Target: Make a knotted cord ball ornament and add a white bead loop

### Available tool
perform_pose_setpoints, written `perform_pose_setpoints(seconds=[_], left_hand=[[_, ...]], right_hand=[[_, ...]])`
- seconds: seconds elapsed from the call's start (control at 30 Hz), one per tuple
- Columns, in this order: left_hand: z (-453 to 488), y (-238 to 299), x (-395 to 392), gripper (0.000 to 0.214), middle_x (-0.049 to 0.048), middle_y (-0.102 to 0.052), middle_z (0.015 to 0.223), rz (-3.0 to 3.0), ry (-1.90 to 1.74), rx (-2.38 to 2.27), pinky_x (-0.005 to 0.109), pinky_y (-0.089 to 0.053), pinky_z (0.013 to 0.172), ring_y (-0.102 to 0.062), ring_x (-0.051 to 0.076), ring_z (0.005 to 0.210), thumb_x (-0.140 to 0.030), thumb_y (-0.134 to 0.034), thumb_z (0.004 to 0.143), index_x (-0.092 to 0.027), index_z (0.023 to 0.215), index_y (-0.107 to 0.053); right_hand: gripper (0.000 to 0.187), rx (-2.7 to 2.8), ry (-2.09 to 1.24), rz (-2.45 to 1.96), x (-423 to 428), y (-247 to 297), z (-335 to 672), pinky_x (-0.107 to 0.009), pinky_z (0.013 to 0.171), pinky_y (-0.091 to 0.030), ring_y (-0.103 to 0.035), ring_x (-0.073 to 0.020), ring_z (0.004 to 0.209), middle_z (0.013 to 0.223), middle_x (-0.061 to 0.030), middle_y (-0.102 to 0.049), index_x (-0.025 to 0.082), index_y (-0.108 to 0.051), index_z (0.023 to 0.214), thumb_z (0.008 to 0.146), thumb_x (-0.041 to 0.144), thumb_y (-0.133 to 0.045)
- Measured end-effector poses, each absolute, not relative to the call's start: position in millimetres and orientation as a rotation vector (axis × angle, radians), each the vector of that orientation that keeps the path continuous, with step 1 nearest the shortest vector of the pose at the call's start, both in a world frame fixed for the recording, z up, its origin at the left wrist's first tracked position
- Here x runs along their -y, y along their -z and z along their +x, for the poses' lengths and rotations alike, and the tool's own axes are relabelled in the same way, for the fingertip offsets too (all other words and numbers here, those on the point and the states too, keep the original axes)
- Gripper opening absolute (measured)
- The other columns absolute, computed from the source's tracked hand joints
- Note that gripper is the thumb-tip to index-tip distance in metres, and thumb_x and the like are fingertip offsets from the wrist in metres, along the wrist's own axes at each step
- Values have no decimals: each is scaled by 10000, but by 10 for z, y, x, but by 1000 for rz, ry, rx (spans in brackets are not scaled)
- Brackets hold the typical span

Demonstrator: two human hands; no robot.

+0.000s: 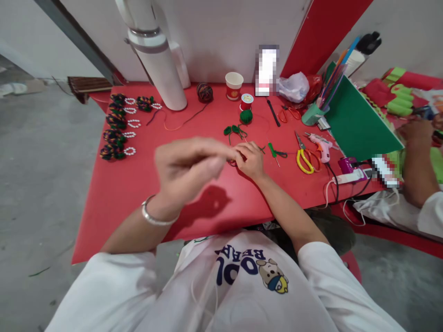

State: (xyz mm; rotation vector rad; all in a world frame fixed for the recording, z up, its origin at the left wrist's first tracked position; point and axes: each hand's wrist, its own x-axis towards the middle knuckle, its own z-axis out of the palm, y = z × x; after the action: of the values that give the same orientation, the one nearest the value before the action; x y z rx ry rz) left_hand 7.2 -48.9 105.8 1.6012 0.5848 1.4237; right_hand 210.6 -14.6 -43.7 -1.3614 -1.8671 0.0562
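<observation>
My left hand (190,170), with a silver bracelet on its wrist, is raised over the red table, slightly blurred. Its fingers are pressed together and point toward the right hand; anything pinched at the tips is too small to make out. My right hand (252,159) rests low at the tabletop with curled fingers. A small dark loop, perhaps yarn (232,163), shows by its fingertips; what the hand grips is mostly hidden. Just beyond lie green yarn bows (235,130) and a green yarn ball (246,116). A green-handled hook (273,151) lies to the right.
Finished yarn bundles with bead loops (116,121) line the left. Behind stand a white pipe (161,69), multicoloured yarn ball (205,92), paper cup (234,86) and thread spool (247,101). Yellow-handled scissors (304,160) and a pink glue gun (322,146) lie right. A co-worker's arm (418,157) is beyond.
</observation>
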Motion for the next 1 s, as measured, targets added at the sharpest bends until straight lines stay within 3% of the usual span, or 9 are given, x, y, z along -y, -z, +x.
perform_pose_setpoints(seconds=[0.13, 0.27, 0.33, 0.4, 0.47, 0.7, 0.87, 1.0], left_hand=[[95, -348, -178, 102, 38, -676, 762, 1865, -1262, -975, 255, -453, 595, -544, 114, 613, -230, -715, 841, -174, 877, -793], [115, 229, -449, 417, 128, -685, 1258, 2084, -928, -1088, 277, -515, 674, -599, 109, 678, -171, -684, 809, -175, 1219, -754], [130, 348, -459, 480, 123, -683, 1316, 2195, -816, -1069, 318, -551, 802, -680, 180, 860, -165, -655, 819, -198, 1292, -729], [140, 390, -450, 462, 109, -729, 1253, 2242, -761, -1076, 354, -551, 905, -697, 238, 1014, -176, -629, 845, -209, 1294, -734], [140, 400, -452, 406, 102, -768, 1155, 2216, -760, -1108, 362, -550, 923, -703, 246, 1027, -193, -615, 867, -203, 1246, -758], [152, 397, -453, 212, 91, -795, 973, 2061, -831, -1089, 336, -541, 847, -708, 204, 884, -242, -633, 882, -189, 978, -815], [211, 308, -333, 169, 44, -720, 723, 1985, -818, -1213, 283, -447, 640, -598, 150, 635, -204, -618, 814, -153, 829, -777], [243, 230, -266, 179, 19, -678, 682, 2067, -707, -1292, 277, -368, 591, -549, 141, 606, -335, -721, 784, -171, 826, -778]], right_hand=[[299, 1779, -75, -1484, 142, 414, 2147, -399, 914, -536, -646, -244, 986, 999, -80, -721, 215, -759, 1009, 854, 108, -528], [325, 1810, -121, -1484, 149, 390, 2194, -410, 951, -530, -635, -257, 1036, 1055, -96, -718, 201, -756, 1088, 848, 142, -545], [386, 1851, -154, -1482, 150, 381, 2205, -434, 982, -526, -627, -273, 1083, 1154, -97, -725, 210, -740, 1189, 840, 173, -578], [462, 1907, -192, -1479, 145, 380, 2205, -460, 995, -524, -622, -287, 1102, 1219, -97, -726, 214, -714, 1274, 824, 192, -610], [500, 1958, -226, -1476, 137, 391, 2200, -472, 988, -528, -625, -289, 1081, 1214, -92, -738, 217, -704, 1302, 808, 192, -627], [447, 1846, -252, -1433, 139, 435, 2202, -461, 979, -550, -655, -261, 1038, 1096, -78, -738, 244, -714, 1251, 816, 185, -629], [458, 1792, -279, -1334, 164, 405, 2200, -439, 970, -574, -685, -237, 1015, 1083, -72, -730, 256, -699, 1262, 826, 152, -606], [422, 1711, -387, -1309, 166, 407, 2186, -427, 960, -600, -703, -219, 1017, 1117, -71, -728, 276, -697, 1256, 855, 175, -613]])
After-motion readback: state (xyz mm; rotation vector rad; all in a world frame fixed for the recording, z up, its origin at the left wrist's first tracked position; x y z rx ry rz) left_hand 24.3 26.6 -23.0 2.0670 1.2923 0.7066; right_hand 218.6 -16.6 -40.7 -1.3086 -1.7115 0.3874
